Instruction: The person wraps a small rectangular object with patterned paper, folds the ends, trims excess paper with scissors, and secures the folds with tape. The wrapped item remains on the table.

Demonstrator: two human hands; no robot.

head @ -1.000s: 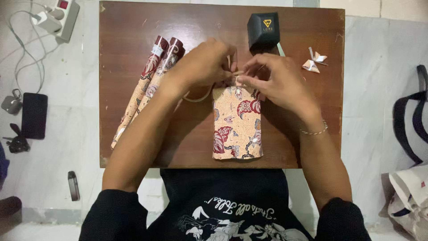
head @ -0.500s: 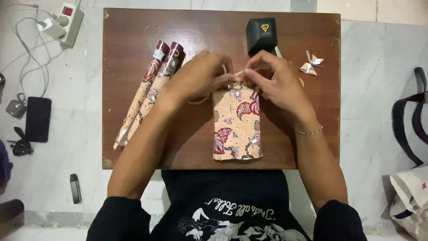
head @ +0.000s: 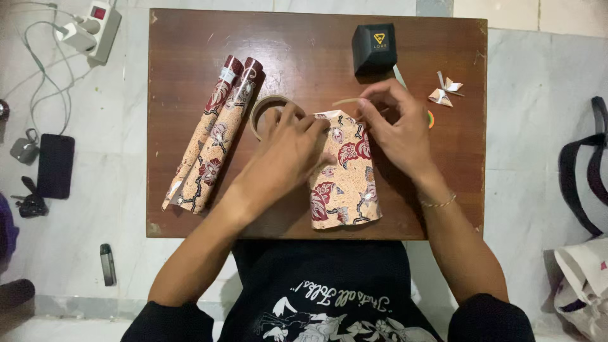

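Observation:
A box wrapped in floral batik-pattern paper (head: 344,180) lies in the middle of a small brown wooden table (head: 304,50). My left hand (head: 288,152) rests on the box's upper left corner, fingers pressing the paper, next to a roll of clear tape (head: 265,107). My right hand (head: 396,123) is at the box's top right edge and pinches a strip of tape that sticks out to the left. Two rolls of the same wrapping paper (head: 212,133) lie at the left of the table.
A small black box (head: 373,45) stands at the table's back edge, with a paper bow (head: 445,88) to its right. On the tiled floor lie a power strip with plugs (head: 95,25), a phone (head: 55,166), keys (head: 28,199) and bags (head: 586,278) at right.
The view has shifted slightly. My left hand has moved down onto the box's top corner, uncovering the tape roll. My right hand has drawn back a little to the right with a tape strip.

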